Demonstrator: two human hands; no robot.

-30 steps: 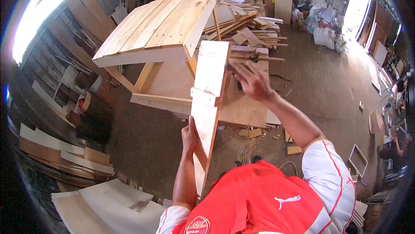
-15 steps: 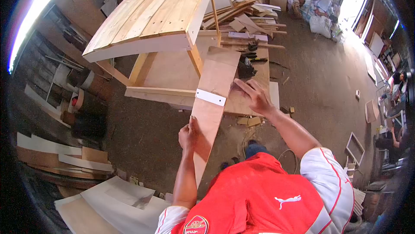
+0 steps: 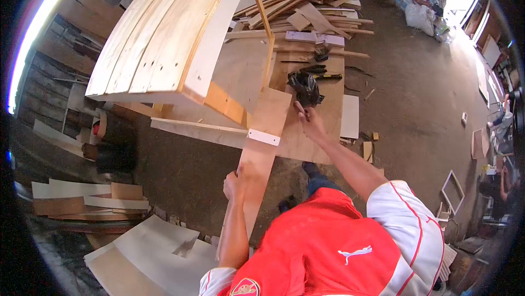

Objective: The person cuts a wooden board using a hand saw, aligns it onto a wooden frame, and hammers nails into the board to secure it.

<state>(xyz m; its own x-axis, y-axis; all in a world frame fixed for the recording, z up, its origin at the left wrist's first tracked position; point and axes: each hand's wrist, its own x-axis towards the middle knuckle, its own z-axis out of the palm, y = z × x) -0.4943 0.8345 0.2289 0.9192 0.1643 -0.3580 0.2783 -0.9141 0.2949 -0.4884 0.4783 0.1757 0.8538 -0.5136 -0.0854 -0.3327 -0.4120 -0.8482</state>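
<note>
A long plywood board point(image 3: 254, 173) slants across the middle, its far end at the wooden frame. My left hand point(image 3: 234, 185) is closed around its left edge at the lower part. Across the board lies a short white strip point(image 3: 263, 137) with small holes. To the right of the board's far end is my right hand point(image 3: 313, 123), over the worktable point(image 3: 298, 148). Its fingers are drawn together; what they hold, if anything, is too small to make out. A black plastic bag point(image 3: 306, 88) lies just beyond it.
A wooden frame with a curved slatted top point(image 3: 158, 39) stands on the left of the table. Behind it is a pile of wood offcuts point(image 3: 306, 9). Pliers point(image 3: 328, 77) lie near the bag. Cut sheets point(image 3: 147, 252) are at lower left; people point(image 3: 500, 121) work at far right.
My right hand has moved off the board's edge toward the black bag, its fingers drawing together. The board's far end has lowered toward the frame and table. The view has shifted.
</note>
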